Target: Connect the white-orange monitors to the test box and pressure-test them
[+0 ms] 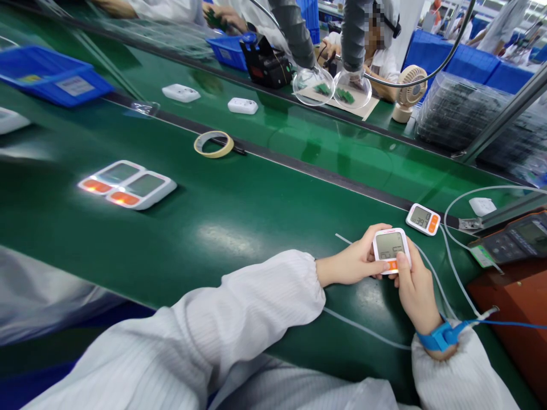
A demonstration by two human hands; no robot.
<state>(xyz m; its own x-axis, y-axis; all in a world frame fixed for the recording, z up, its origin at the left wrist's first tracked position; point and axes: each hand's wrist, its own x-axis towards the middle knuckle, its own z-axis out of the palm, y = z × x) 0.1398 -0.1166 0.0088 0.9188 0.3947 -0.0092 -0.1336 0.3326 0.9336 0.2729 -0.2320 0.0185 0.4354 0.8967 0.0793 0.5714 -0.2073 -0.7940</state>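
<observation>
A small white digital meter [390,245] with a grey display and orange buttons is held up between both my hands. My left hand [356,259] grips its left side, with the thumb at the lower edge by the orange buttons. From the right, my right hand [414,285] clasps it, thumb pressed on the button area. Digits show on its display, too blurred to read surely. Just beyond lies a second white meter [423,219] with a lit display. Around my right wrist is a blue wrist strap [440,337] with a cord running right.
Two more meters [141,185] lie side by side at left. A tape roll [213,144] rests near the dark rail. A blue bin [55,77] stands far left. Thin tubing [453,267] loops beside an orange-edged instrument [519,239] and a brown box [517,302]. Co-workers sit opposite.
</observation>
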